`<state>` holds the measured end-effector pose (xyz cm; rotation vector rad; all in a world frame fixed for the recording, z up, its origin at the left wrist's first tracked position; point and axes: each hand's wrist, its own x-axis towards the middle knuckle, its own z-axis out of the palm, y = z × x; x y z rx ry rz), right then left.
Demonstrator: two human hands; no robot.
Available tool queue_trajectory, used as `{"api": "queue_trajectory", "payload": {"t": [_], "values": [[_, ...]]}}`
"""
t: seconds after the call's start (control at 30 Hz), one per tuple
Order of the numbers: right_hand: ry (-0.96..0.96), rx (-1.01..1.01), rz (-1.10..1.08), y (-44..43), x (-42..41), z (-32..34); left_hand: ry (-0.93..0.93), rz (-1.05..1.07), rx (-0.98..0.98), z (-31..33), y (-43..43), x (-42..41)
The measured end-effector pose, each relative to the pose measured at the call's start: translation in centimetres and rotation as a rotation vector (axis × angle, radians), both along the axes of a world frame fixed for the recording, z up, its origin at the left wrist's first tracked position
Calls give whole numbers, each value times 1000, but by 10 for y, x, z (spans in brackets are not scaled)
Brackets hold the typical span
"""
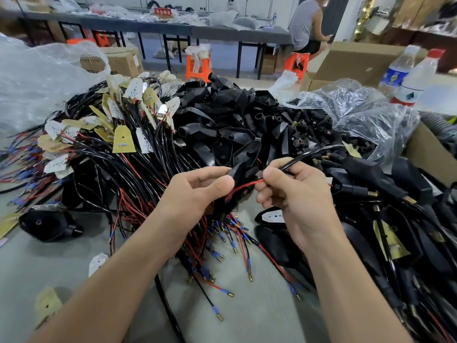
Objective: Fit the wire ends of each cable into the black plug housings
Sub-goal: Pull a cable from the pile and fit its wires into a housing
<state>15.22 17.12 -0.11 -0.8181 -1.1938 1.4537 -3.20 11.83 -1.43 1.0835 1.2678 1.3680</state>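
Here the left hand [197,191] grips a black housing [238,172]; the right hand [294,191] pinches its red wire [244,186] and black cable [311,154].

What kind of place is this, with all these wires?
Most likely a small assembly workshop: a heap of black plug housings, piles of cables, and long work tables with cardboard boxes behind.

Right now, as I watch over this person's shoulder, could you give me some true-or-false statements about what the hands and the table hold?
1. The left hand holds a black housing. True.
2. The right hand holds nothing. False: it pinches a black cable.
3. A red wire runs between the two hands. True.
4. The red-capped bottle lies flat. False: it stands upright, at the right.
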Motion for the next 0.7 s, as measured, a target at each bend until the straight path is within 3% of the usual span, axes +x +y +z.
{"api": "queue_trajectory", "payload": {"t": [0.07,0.17,0.4,0.53,0.63,0.7], "values": [[-54,-12,38,1,3,-1,38,51,88,3,-1,1],[-117,1,68,0,1,-2,236,149,225,2,-2,-2],[-214,116,4,-4,-14,-7,428,166,265,1,-8,2],[-392,169,93,-10,-23,-11,139,25,309,3,-8,7],[-481,271,46,-14,-22,-9,-198,0,68,10,-5,3],[-521,314,-41,-17,-25,-7,-215,-71,-107,12,-4,0]]}}
